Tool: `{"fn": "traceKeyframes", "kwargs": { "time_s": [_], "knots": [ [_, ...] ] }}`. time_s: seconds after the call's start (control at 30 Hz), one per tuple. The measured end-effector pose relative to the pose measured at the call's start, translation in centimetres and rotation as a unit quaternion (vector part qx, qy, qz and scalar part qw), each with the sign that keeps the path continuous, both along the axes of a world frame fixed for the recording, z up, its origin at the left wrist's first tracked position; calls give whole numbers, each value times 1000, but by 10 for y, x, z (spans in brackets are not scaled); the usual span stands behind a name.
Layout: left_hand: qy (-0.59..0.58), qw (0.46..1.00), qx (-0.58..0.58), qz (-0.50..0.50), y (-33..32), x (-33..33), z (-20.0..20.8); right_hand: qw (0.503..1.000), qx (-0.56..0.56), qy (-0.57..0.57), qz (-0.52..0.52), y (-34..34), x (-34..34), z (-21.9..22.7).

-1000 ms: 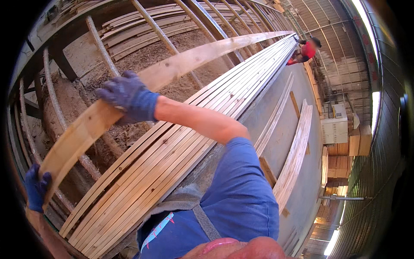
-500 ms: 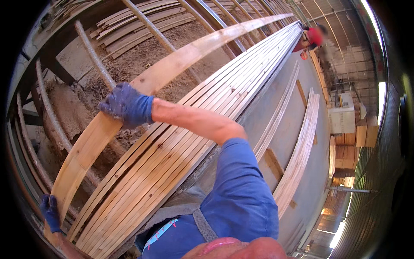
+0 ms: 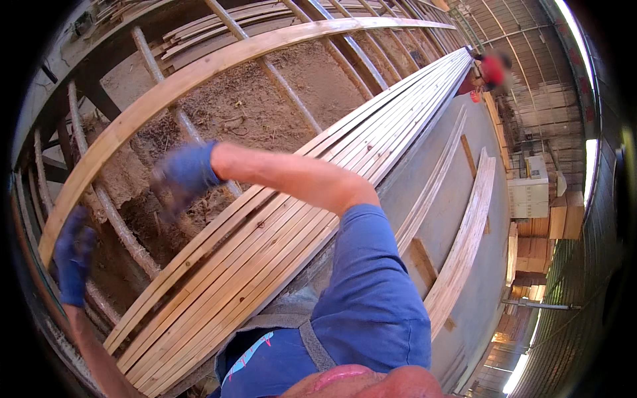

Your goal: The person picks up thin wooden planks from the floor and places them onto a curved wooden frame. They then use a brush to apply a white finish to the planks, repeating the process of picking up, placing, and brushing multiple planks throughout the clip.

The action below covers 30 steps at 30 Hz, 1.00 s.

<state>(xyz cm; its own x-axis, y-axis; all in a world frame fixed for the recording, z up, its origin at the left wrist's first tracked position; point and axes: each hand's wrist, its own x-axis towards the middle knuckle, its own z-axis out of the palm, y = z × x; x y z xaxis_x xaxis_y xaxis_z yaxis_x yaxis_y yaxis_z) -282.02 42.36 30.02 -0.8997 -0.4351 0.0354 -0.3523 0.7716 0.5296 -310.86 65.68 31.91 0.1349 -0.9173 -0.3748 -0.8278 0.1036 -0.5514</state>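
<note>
A long wooden plank (image 3: 126, 126) lies over the metal bars, curving from the near left to the far end of the picture. My left hand (image 3: 73, 255), in a dark blue glove, is beside the plank's near end with its fingers raised and apart, somewhat blurred. My right hand (image 3: 189, 174), gloved in blue too, hangs over the gap between the plank and a row of narrow boards (image 3: 265, 245). It is off the plank, with nothing visible in it; its loosely hanging fingers are blurred by motion. The boards lie tightly side by side in front of me.
Metal bars (image 3: 285, 86) cross the frame above sawdust-covered ground (image 3: 232, 119). More boards (image 3: 206, 33) are piled beyond them. On the right, loose strips (image 3: 464, 245) rest on a grey surface (image 3: 458, 176). A person in red (image 3: 492, 69) stands at the far end.
The plank has moved left and away from the row of boards, and now lies edge-up or narrower to view. My right hand has let go of it; my left hand has moved up.
</note>
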Motion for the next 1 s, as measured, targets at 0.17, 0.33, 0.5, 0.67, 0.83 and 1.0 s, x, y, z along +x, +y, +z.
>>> {"fn": "traceKeyframes", "kwargs": {
  "time_s": [0.17,0.33,0.5,0.67,0.83,1.0],
  "knots": [
    [-146,960,234,-34,72,27,-33,969,180,-134,98,48,31,-80],
    [-104,952,276,-74,76,59,-69,899,368,-230,62,33,26,-70],
    [-239,764,584,135,57,52,-70,934,289,-201,56,43,32,-98],
    [-205,943,230,-126,11,47,-85,969,219,-89,78,9,13,-79],
    [-281,925,60,-248,-48,-4,-15,997,-21,54,52,-3,-1,-1],
    [-172,984,-39,-32,-55,-1,19,888,-401,224,-31,6,13,22]
  ]
}}
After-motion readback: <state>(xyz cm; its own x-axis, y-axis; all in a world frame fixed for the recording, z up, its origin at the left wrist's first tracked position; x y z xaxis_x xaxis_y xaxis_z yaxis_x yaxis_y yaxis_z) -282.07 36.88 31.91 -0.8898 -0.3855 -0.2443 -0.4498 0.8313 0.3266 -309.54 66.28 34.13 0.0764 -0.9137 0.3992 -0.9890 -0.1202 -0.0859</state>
